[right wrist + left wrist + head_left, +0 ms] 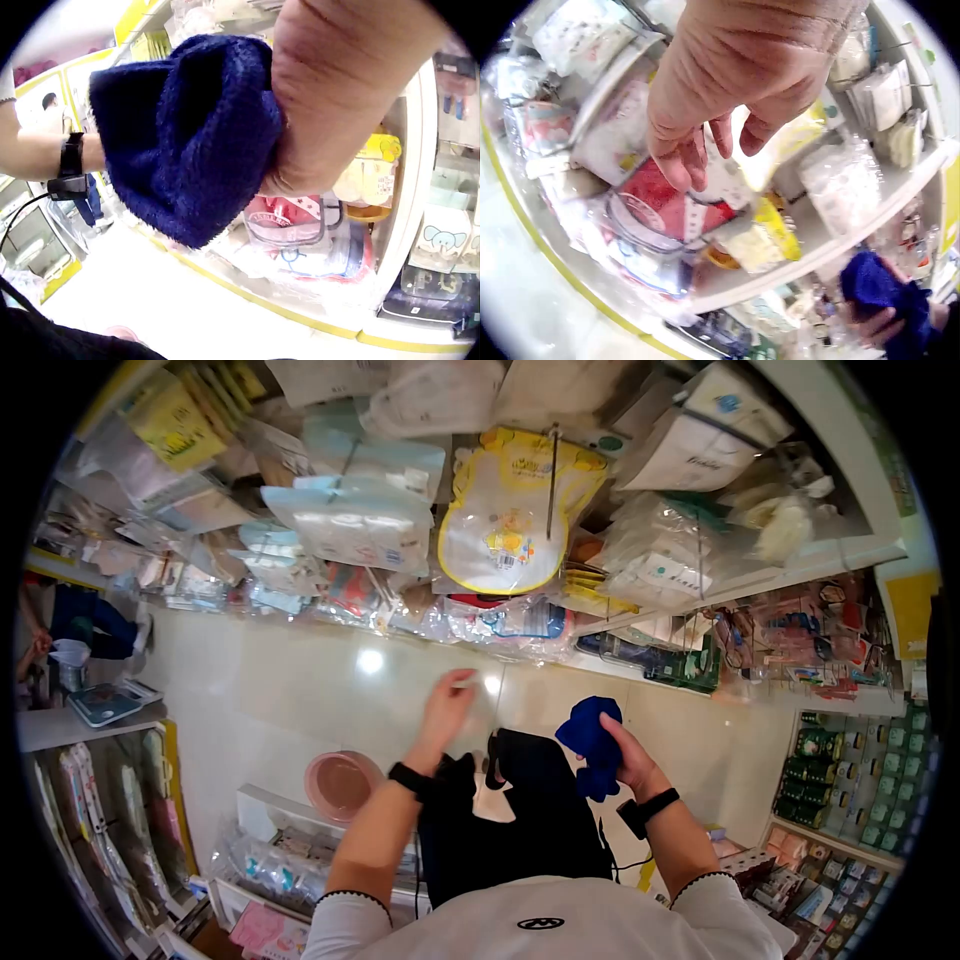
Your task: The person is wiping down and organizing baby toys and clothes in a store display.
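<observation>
A dark blue fluffy cloth (592,745) is bunched in the right hand (632,755), whose thumb lies over it in the head view. In the right wrist view the cloth (187,135) hangs in folds beside the right hand (337,97), its fingers mostly hidden behind it. The left hand (445,712) is held out over the floor with nothing in it. Its fingers hang relaxed in the left wrist view, where that hand (742,82) appears in front of packaged goods, among them a red and white bib (656,202).
Hanging packages, including a yellow-edged bib (500,555), fill the shelf ahead. A pink bucket (343,786) stands on the floor at left, near a low shelf (265,810). Racks flank both sides; another person (95,622) is at far left.
</observation>
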The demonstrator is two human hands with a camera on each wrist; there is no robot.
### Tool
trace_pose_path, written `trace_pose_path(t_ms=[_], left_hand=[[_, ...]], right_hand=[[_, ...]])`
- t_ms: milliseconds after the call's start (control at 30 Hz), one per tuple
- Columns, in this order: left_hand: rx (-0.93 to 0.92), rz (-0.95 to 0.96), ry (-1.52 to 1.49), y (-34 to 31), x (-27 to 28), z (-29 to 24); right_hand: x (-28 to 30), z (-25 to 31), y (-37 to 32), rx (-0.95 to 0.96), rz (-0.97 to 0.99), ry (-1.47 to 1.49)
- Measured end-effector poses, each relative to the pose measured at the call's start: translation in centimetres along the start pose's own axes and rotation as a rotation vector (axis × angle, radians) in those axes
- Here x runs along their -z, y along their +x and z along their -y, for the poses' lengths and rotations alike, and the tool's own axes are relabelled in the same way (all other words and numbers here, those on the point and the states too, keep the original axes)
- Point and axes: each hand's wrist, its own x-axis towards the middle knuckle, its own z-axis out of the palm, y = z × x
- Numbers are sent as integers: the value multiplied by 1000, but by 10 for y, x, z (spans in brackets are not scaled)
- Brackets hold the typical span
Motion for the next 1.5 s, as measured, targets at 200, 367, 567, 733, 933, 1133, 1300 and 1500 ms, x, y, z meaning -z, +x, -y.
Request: trace_pose_path(t_ms=[200, 367, 567, 733, 933, 1133, 1300, 1500], left_hand=[[20, -189, -15, 88, 53, 73], [-450, -194, 91, 198, 25, 120], [-391, 186, -106, 242, 8, 128], [-675, -49, -128, 232, -19, 121], [-323, -81, -65, 221, -2, 100], [-275, 205, -412, 226, 7, 93], [-141, 299, -390, 215, 17, 71], [-225, 177, -311, 263, 47, 95]], right_hand=[[55, 19, 106, 67, 8, -19], [101, 41, 208, 202, -8, -163], [146, 29, 284, 453, 7, -102], [157, 16, 303, 654, 97, -332], [141, 8, 283, 674, -12, -421], [132, -11, 290, 586, 26, -392], [120, -18, 303, 628, 99, -334], [87, -42, 317, 496, 146, -360]])
